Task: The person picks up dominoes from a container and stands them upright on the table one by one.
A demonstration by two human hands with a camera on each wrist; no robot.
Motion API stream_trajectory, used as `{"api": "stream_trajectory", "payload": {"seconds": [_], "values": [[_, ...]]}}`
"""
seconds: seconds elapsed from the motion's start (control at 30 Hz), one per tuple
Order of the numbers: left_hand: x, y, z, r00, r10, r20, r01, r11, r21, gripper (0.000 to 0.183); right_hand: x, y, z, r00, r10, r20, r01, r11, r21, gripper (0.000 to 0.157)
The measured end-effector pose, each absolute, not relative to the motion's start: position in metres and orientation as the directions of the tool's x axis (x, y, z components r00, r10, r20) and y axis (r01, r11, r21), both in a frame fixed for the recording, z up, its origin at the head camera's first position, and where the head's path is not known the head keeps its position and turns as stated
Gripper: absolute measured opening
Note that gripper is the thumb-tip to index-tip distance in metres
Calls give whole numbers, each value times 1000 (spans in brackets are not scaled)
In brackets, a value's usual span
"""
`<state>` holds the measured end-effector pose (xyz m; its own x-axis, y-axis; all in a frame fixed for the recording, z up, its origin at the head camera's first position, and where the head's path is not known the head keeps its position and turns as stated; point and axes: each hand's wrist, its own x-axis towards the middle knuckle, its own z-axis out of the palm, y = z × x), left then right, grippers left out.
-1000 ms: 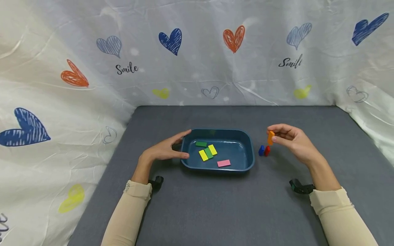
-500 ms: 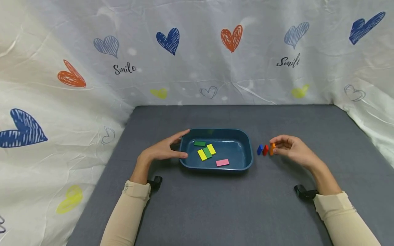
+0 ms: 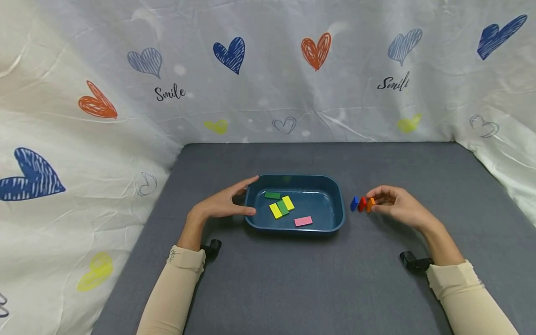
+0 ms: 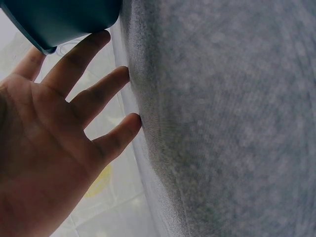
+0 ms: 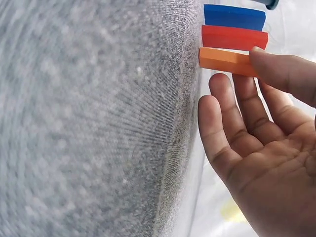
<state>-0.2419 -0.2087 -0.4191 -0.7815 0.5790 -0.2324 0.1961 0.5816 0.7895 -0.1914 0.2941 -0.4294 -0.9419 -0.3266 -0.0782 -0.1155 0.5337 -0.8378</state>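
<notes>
My right hand (image 3: pixel 398 204) pinches an orange domino block (image 3: pixel 370 205) between thumb and fingers; the block stands upright on the table. Left of it a red domino block (image 3: pixel 362 204) and a blue domino block (image 3: pixel 354 203) stand on end in a row. In the right wrist view narrow gaps separate the orange, red (image 5: pixel 234 37) and blue blocks. My left hand (image 3: pixel 222 202) has its fingers spread at the left end of a dark blue tray (image 3: pixel 322 204), thumb and index finger at its rim. Its other fingers extend straight below the tray's rim in the left wrist view.
Several blocks lie flat in the tray: yellow ones, green ones and a pink block (image 3: pixel 303 221). The table (image 3: pixel 314 284) has a grey cover. Behind and to the left hangs a white curtain (image 3: pixel 268 70) printed with hearts.
The orange block came down from above the red one to the table at its right, then slid left closer to it. My left hand keeps its place at the tray.
</notes>
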Motion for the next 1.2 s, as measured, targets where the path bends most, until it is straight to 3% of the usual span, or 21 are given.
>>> {"api": "stream_trajectory", "payload": {"seconds": [0.67,0.93,1.2], "values": [[-241,-208,-418,-786,575,-227,194,578,793,95,-187,294,-425,-944,-313,-100,-110,587,-802,38],[-240,-207,-416,-786,574,-228,196,582,790,96,-184,280,-399,-954,-298,0,-175,560,-810,45],[-241,-207,-418,-783,579,-225,202,580,789,96,-188,235,-390,-900,-426,92,-297,446,-844,42]]}}
